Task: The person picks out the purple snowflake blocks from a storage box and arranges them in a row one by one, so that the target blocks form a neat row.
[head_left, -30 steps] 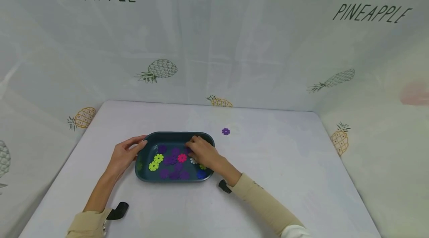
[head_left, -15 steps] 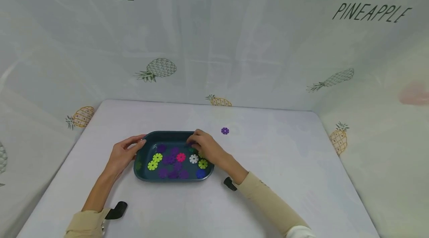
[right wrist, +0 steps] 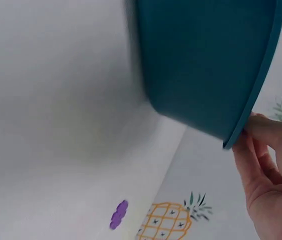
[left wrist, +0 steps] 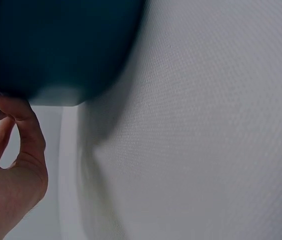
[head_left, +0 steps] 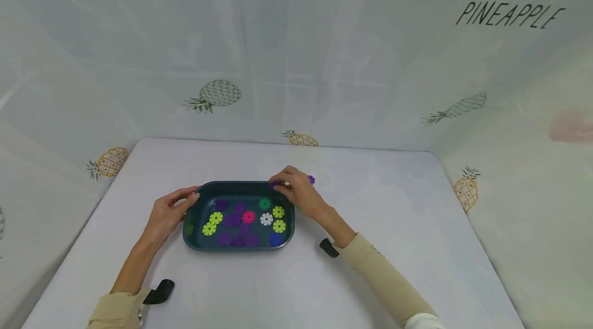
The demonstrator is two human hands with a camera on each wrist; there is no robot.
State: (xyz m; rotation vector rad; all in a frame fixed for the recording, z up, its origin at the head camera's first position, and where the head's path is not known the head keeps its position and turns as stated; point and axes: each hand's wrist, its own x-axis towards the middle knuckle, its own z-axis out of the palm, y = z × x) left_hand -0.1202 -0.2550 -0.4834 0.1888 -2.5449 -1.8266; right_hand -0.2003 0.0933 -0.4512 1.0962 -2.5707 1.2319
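A dark teal tray (head_left: 238, 250) holds several notched, flower-like plastic discs: purple, yellow-green, pink (head_left: 248, 217), white (head_left: 266, 219), green and blue. My left hand (head_left: 168, 215) grips the tray's left end, thumb on the rim; the left wrist view shows the thumb (left wrist: 16, 107) at the edge. At the far right corner of the rim, my right hand (head_left: 298, 192) pinches a purple disc (head_left: 274, 184), mostly covered by its fingers. In the right wrist view the right-hand fingers (right wrist: 268, 130) are right at the rim, their disc hidden.
A loose purple disc (head_left: 311, 179) lies on the white table (head_left: 380, 215) just beyond my right hand, partly hidden by it. Behind the table's far edge hangs a pale curtain (head_left: 352, 61) printed with pineapples.
My right hand has lifted a purple disc from the tray's right part and moved up and right to the far rim, uncovering green, white and yellow-green discs. The left hand keeps its grip.
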